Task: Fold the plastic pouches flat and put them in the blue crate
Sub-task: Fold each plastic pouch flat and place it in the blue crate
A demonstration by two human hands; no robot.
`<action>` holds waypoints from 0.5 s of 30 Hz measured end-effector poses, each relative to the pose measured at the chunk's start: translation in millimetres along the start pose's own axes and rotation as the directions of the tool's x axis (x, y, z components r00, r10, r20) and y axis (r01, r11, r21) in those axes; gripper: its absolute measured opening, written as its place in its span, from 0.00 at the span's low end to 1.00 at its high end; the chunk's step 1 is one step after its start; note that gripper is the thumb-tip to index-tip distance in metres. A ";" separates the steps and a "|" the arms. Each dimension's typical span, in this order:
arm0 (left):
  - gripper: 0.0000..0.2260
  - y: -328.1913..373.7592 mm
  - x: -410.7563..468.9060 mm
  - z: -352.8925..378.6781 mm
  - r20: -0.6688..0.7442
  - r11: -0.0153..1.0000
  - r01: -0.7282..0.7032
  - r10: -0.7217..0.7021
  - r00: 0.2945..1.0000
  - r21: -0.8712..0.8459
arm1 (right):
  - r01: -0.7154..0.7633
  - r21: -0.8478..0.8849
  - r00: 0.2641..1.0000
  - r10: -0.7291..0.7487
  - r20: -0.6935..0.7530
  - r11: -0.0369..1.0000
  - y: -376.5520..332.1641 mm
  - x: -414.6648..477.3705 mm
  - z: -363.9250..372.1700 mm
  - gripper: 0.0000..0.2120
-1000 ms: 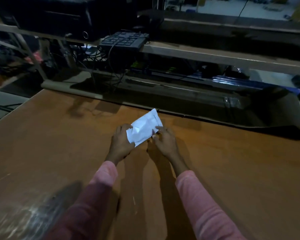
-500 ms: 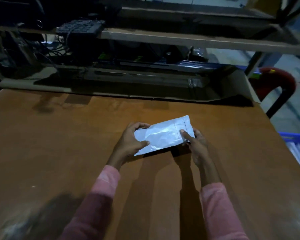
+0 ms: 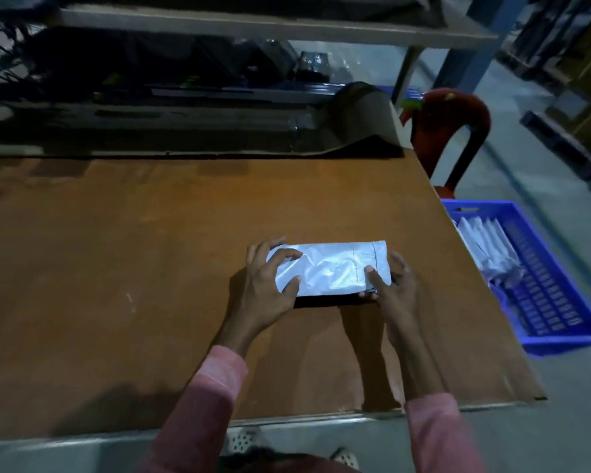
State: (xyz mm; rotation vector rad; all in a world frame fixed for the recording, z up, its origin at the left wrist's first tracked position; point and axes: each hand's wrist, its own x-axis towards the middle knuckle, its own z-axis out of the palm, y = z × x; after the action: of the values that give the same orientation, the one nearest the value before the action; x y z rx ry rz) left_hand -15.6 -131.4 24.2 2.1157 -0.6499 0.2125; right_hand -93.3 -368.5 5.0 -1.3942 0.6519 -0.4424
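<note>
The left end of the pouch is covered by fingers of the left hand, and fingers of the right hand are partly hidden behind its right end. The left side of the blue crate is hidden by the right edge of the worktop

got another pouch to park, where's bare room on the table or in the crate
Bare: the table left of the left hand, the strip between the pouch and the table's far edge, and the near right corner beside the right hand. In the blue crate, the near half is bare. Crowded: its far left side, stacked with white pouches.
</note>
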 end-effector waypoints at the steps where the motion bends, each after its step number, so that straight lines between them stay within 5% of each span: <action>1: 0.17 5.2 -7.0 9.8 0.001 0.999 -0.011 0.011 1.000 0.043 | 0.008 -0.032 1.000 -0.008 0.008 0.999 5.8 -1.8 -14.1 0.26; 5: 0.17 11.3 -33.9 51.6 0.055 0.996 0.036 -0.041 0.998 0.079 | 0.092 -0.303 0.996 -0.089 0.021 0.948 22.7 -4.4 -57.7 0.22; 6: 0.17 10.3 -40.7 61.5 0.085 0.992 0.071 -0.080 0.993 0.105 | 0.180 -0.490 0.982 -0.181 0.045 0.853 24.2 -5.4 -65.5 0.22; 8: 0.17 9.4 -52.9 76.8 0.092 0.970 0.119 -0.141 0.986 0.214 | 0.291 -0.825 0.929 -0.348 0.123 0.484 26.5 -4.9 -79.1 0.22; 10: 0.19 15.7 -62.8 84.0 0.054 0.941 0.130 -0.154 0.987 0.312 | 0.313 -0.884 0.906 -0.388 0.169 0.347 17.8 -11.1 -82.6 0.19; 15: 0.22 51.0 -71.7 95.1 0.009 0.897 0.060 -0.072 0.997 0.438 | 0.486 -0.834 0.838 -0.412 0.359 0.263 18.0 -14.4 -67.9 0.17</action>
State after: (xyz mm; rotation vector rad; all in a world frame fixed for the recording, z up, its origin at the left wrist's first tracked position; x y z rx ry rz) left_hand -111.3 -204.9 -23.1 2.5740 -0.5820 0.3188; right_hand -150.1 -408.0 -13.7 -2.7253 0.3915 -0.4987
